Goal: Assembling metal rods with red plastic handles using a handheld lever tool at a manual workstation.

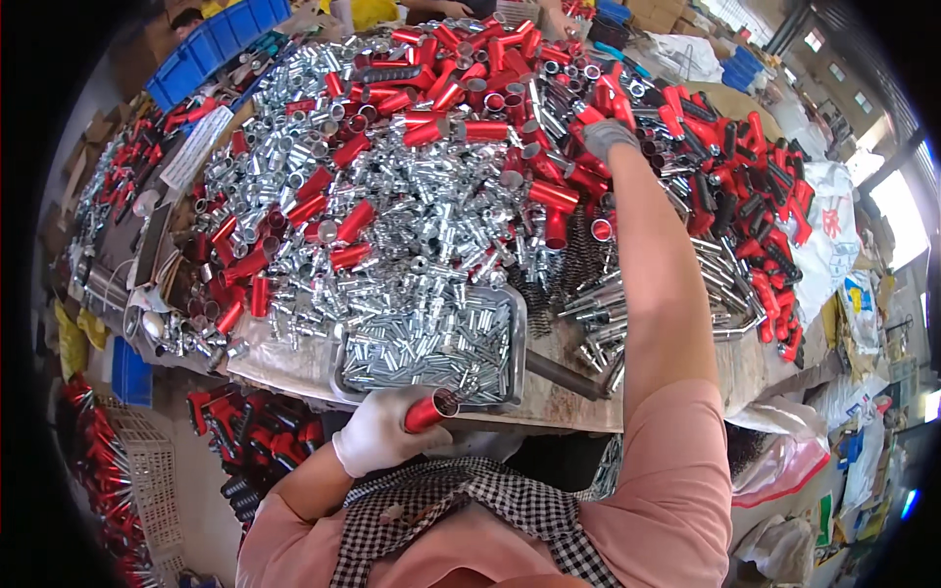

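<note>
My left hand [380,431], in a white glove, is closed around a short red metal tube [428,412] near the table's front edge. The tube's open end points up and to the right, with something dark and coiled inside. Reaching far across the table, my right hand [610,138] wears a grey glove and touches the heap among red parts [614,102]. Its fingers are mostly hidden, so any hold on a part is unclear. Just beyond my left hand sits a metal tray [520,343] of small silvery pins [421,343].
Silvery fittings [412,206] and red tubes [554,196] cover the table's middle. Red-and-black handles [755,206] heap at the right, beside metal rods [725,284] and dark springs [578,255]. A blue bin [211,54] stands far left; another person's hand [559,22] shows at the back.
</note>
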`<action>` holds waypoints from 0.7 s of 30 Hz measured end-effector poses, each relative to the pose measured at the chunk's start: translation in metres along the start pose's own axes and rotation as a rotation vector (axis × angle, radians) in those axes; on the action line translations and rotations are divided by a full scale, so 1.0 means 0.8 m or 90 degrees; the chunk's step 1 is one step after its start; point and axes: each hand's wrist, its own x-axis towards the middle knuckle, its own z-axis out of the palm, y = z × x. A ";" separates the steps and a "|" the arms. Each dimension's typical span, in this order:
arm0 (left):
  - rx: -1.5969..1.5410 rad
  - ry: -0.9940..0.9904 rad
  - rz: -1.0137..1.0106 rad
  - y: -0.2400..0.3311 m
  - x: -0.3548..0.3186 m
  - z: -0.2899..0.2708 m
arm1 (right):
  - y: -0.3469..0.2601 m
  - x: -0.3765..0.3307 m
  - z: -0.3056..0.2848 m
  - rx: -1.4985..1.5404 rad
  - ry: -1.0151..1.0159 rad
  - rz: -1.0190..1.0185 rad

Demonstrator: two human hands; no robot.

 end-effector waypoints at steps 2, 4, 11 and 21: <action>0.009 -0.012 0.007 -0.009 -0.003 0.001 | 0.000 -0.006 0.000 0.212 0.031 0.041; 0.017 -0.001 0.002 -0.014 -0.012 0.005 | -0.033 -0.058 -0.029 0.394 0.073 0.058; 0.027 0.031 0.044 -0.015 -0.025 0.004 | -0.027 -0.201 -0.058 0.670 0.144 0.009; 0.366 0.128 0.203 -0.045 -0.068 -0.016 | -0.026 -0.525 -0.010 0.895 -0.363 -0.289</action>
